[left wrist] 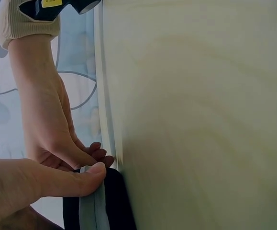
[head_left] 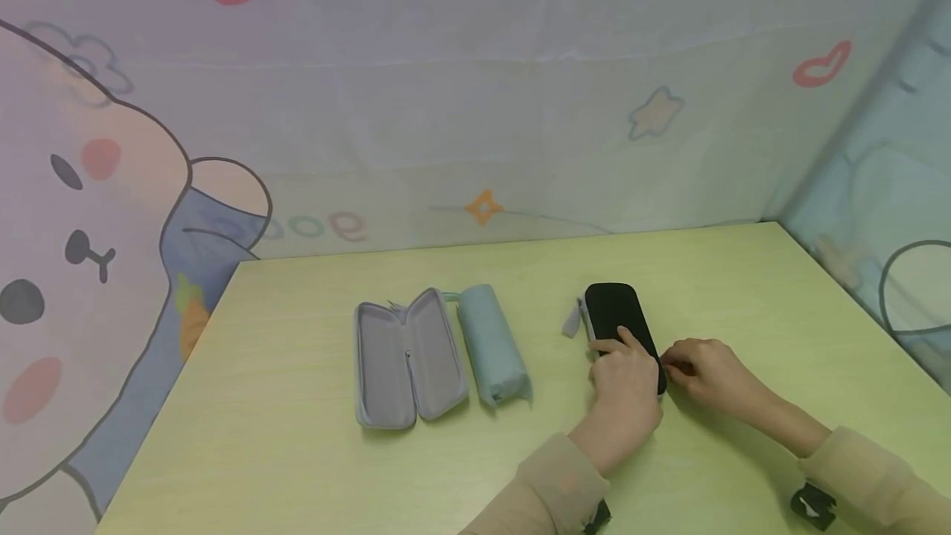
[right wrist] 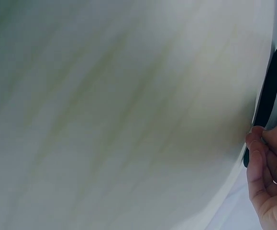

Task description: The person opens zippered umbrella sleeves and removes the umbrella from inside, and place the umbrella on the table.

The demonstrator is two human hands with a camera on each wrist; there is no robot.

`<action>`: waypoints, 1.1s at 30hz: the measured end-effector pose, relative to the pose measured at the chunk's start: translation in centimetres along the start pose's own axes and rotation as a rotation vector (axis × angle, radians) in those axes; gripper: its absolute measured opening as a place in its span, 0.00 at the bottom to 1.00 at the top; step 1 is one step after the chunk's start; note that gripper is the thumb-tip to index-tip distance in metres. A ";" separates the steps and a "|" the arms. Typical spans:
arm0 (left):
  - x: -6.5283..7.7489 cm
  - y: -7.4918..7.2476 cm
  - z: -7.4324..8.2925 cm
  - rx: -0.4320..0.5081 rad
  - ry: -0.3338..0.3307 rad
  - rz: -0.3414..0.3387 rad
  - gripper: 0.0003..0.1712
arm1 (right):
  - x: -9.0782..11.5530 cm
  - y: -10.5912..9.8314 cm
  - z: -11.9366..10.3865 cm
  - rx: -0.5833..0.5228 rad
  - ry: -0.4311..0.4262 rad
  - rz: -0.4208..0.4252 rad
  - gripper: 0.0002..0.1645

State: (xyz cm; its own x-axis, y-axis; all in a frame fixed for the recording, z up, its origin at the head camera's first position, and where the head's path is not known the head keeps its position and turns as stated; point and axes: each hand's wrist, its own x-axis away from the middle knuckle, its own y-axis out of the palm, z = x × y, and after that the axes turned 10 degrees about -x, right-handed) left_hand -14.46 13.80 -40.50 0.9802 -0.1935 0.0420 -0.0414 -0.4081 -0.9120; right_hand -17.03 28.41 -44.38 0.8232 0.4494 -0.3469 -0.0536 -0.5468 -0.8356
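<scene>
A black zippered case (head_left: 612, 308) with a grey zip band lies right of the table's middle, a grey tab (head_left: 571, 319) sticking out at its upper left. My left hand (head_left: 622, 390) grips its near half, fingers over the top. In the left wrist view the left thumb (left wrist: 88, 179) presses on the grey zip band (left wrist: 88, 211). My right hand (head_left: 713, 374) is at the case's right side near its lower corner. Its thumb and forefinger pinch together at the zip in the right wrist view (right wrist: 272, 177); the small part between the fingertips is hidden.
To the left, a grey case (head_left: 386, 374) lies unzipped and spread flat, its inside facing up. Beside it rests a pale teal cylindrical pouch (head_left: 494, 345). Behind the pale yellow table (head_left: 297, 469) hangs a printed cloth (head_left: 461, 106), with another along the right side.
</scene>
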 end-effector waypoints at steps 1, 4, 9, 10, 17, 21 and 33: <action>0.0 0.0 0.0 -0.001 -0.002 0.001 0.47 | 0.0 0.0 0.0 -0.001 0.000 0.001 0.10; 0.0 0.0 0.1 -0.007 -0.007 0.006 0.46 | 0.1 0.0 0.1 -0.002 0.000 -0.003 0.10; 0.0 -0.1 0.1 -0.005 -0.014 0.017 0.45 | 0.2 0.0 0.2 -0.007 0.008 -0.014 0.10; 0.0 -0.1 0.1 -0.003 -0.015 0.020 0.45 | 0.3 0.0 0.2 -0.009 0.010 -0.015 0.10; 0.0 -0.2 0.1 0.008 -0.014 0.026 0.44 | 0.4 0.0 0.2 -0.006 0.006 -0.008 0.10; 0.0 -0.2 0.4 0.013 -0.023 0.011 0.44 | 0.5 0.0 0.2 -0.005 -0.004 0.001 0.11; -0.2 -0.6 1.2 0.011 -0.056 -0.035 0.43 | 0.8 -0.2 0.2 -0.012 -0.004 0.011 0.11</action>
State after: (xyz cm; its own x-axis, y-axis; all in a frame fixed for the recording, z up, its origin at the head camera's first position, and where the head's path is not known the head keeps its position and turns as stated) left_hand -14.43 15.17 -40.43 0.9903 -0.1287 0.0517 -0.0047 -0.4038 -0.9148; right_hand -16.47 29.02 -44.62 0.8204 0.4458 -0.3580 -0.0562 -0.5601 -0.8265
